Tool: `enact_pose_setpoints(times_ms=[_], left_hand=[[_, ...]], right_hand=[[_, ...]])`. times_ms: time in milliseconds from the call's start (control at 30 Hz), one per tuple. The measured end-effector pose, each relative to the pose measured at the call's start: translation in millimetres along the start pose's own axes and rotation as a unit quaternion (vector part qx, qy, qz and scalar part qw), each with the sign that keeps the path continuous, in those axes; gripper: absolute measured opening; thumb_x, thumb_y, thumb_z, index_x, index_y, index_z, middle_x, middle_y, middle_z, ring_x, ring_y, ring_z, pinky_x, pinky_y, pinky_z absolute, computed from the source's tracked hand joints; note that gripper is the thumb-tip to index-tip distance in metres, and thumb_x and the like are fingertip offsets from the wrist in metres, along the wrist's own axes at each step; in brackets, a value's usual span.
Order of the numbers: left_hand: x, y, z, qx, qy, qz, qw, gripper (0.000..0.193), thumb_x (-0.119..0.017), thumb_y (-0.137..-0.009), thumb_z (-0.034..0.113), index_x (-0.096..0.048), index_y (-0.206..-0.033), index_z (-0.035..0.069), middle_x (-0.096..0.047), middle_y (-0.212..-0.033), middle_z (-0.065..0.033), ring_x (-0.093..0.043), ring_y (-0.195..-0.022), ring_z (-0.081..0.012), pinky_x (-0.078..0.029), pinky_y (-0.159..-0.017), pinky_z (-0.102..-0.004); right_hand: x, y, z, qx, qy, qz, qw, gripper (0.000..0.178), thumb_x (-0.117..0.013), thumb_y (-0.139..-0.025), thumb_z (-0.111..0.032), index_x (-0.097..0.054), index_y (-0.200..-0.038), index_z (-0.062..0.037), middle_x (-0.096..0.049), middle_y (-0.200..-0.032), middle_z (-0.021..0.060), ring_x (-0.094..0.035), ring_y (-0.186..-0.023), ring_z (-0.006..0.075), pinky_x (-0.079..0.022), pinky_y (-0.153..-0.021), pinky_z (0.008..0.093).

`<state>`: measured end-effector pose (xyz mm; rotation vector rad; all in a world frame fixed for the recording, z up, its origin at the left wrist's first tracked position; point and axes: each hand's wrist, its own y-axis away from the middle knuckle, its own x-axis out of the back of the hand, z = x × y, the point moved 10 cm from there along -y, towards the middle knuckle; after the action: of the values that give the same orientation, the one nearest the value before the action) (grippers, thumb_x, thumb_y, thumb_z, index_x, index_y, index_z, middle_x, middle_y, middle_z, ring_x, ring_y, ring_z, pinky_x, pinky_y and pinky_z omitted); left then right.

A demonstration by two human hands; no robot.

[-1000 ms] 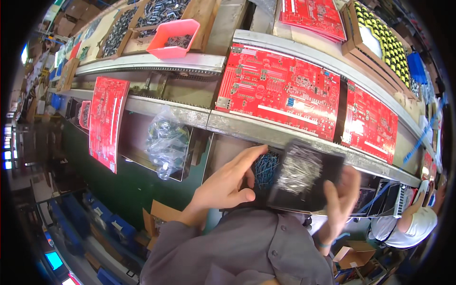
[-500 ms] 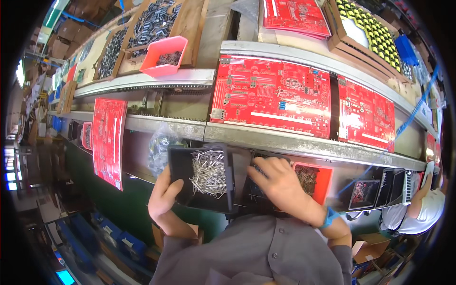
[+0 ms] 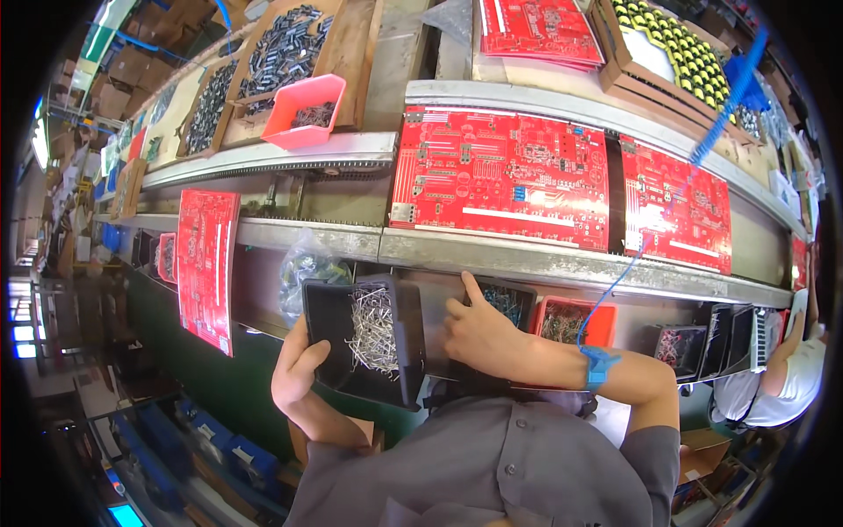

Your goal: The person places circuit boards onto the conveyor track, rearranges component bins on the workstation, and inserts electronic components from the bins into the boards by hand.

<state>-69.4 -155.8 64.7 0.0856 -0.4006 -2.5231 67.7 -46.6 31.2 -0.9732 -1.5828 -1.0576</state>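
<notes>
My left hand grips the left side of a black plastic bin, which is tilted. A heap of thin silvery metal pins lies in it. My right hand is beside this bin, over the left part of a second black bin that holds small blue components. Its index finger stretches toward the metal rail, while the other fingers are bent and partly hidden. I see nothing held in it. A blue wristband with a thin blue cord circles my right wrist.
Red circuit boards rest along the metal rail. Another red board stands out at the left. A red bin sits right of my right hand, and a bagged bundle behind the tilted bin. Someone in white is at the far right.
My right hand has drawn out of the bin of blue components and moved left, its index finger now extended. The pin bin has shifted slightly in my left hand. The blue cord has swung.
</notes>
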Motion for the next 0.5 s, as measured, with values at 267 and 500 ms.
enact_pose_setpoints(times_ms=[267, 500], left_hand=[[1, 3, -1, -0.015, 0.026, 0.007, 1.0, 0.053, -0.045, -0.08, 0.005, -0.04, -0.131, -0.009, -0.053, -0.123, -0.0111, -0.047, -0.113, -0.017, -0.033, -0.099, -0.0287], [6, 7, -5, -0.007, 0.044, 0.026, 0.999, 0.054, -0.046, -0.08, 0.007, -0.04, -0.131, -0.009, -0.053, -0.122, -0.0113, -0.047, -0.113, -0.0171, -0.033, -0.099, -0.0285]], right_hand=[[0, -1, -4, 0.022, 0.016, -0.008, 1.0, 0.014, -0.057, -0.076, -0.022, -0.069, -0.07, -0.0175, -0.061, -0.073, 0.0018, -0.058, -0.086, 0.0202, -0.027, -0.105, 0.0619], [12, 1, 2, 0.017, -0.016, 0.028, 0.999, 0.01, -0.059, -0.073, -0.022, -0.068, -0.069, -0.02, -0.063, -0.071, 0.0001, -0.058, -0.08, 0.0178, -0.038, -0.087, 0.0383]])
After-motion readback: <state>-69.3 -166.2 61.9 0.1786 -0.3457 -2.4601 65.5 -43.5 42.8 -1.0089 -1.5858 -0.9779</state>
